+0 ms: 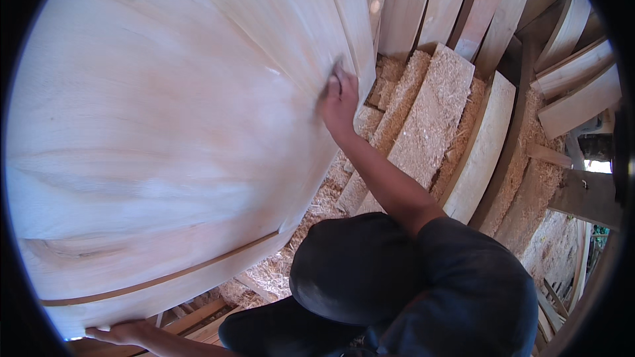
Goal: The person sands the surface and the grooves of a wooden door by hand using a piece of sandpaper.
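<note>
A large pale wooden panel [159,119] fills the left and upper part of the head view. Along its lower side runs a dark groove, with a narrow pale border below it. At the bottom left, my left hand [122,332] grips the panel's lower edge. My right hand [340,96] rests on the panel near its right edge, fingers bent and slightly blurred. Whatever may be under those fingers is hidden. Dark shadow shows around them against the pale wood.
Thick boards [430,116] coated in wood shavings lie right of the panel. A curved pale plank [481,145] lies beside them. Several upright planks [450,0] lean at the back, and shorter pieces [582,102] are stacked at the far right. My dark-clothed knee [357,268] is bent below the panel.
</note>
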A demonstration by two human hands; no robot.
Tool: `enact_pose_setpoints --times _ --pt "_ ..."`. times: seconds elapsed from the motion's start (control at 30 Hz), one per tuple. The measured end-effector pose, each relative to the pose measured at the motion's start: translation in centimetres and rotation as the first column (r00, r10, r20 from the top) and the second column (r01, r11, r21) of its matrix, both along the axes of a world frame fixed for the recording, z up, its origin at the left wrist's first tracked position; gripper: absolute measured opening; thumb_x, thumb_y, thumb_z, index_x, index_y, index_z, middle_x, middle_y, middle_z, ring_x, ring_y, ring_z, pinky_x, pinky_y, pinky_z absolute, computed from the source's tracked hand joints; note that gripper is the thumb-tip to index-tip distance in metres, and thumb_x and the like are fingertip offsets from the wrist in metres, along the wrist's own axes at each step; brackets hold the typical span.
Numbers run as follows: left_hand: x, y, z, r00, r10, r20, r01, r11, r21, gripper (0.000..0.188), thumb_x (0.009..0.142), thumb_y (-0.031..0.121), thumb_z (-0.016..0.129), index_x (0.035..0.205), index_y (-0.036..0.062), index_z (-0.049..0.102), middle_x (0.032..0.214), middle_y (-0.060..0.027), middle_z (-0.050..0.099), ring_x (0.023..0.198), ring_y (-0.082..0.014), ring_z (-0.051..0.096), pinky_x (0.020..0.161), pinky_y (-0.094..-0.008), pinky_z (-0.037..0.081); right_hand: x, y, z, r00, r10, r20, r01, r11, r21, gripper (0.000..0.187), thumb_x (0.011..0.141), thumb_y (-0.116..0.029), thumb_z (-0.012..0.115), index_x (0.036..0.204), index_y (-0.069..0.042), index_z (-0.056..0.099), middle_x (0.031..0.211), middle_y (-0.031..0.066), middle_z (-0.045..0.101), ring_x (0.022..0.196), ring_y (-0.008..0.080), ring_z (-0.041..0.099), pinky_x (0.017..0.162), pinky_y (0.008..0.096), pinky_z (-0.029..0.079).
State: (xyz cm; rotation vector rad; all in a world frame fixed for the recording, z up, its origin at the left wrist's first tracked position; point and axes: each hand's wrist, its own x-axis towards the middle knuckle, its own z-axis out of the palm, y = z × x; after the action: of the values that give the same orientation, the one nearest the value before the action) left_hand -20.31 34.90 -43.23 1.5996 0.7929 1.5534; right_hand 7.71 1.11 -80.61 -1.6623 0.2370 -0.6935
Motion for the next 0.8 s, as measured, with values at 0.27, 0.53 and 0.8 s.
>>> enact_pose_setpoints --times 0.27,0.53,0.8 --pt "0.6 1.4 0.3 0.999 -0.029 0.014 0.029 0.999 -0.038 0.096 0.099 0.073 0.043 0.167 0.0078 0.025 0.171 -0.0215 0.026 0.155 -0.0409 0.030 0.127 -0.0542 0.029 0.4 -1.2 -8.7 0.987 -0.134 -0.087 0.127 0.989 -0.077 0.042 0.101 0.000 0.051 0.141 0.002 0.062 0.112 0.0190 0.059 0.099 0.0324 0.061 0.092 0.0392 0.051" --pt "0.2 -0.6 -0.2 1.000 0.021 0.017 -0.020 0.998 -0.055 0.098 0.098 0.074 0.043 0.166 0.0068 0.025 0.171 -0.0230 0.025 0.156 -0.0412 0.029 0.127 -0.0542 0.028 0.3 1.1 4.3 0.954 0.073 0.290 -0.046 0.994 -0.097 0.041 0.103 -0.004 0.050 0.141 0.000 0.063 0.111 0.0187 0.061 0.098 0.0311 0.062 0.092 0.0402 0.052" --pt "0.5 0.1 0.0 1.000 0.016 0.025 -0.015 0.999 -0.048 0.093 0.099 0.072 0.043 0.166 0.0080 0.028 0.171 -0.0213 0.027 0.155 -0.0404 0.030 0.127 -0.0551 0.028 -0.7 -0.2 -8.7 0.954 -0.020 -0.301 0.038 0.998 0.054 0.041 0.105 -0.004 0.049 0.144 -0.001 0.061 0.117 0.0175 0.059 0.108 0.0287 0.061 0.098 0.0371 0.050"
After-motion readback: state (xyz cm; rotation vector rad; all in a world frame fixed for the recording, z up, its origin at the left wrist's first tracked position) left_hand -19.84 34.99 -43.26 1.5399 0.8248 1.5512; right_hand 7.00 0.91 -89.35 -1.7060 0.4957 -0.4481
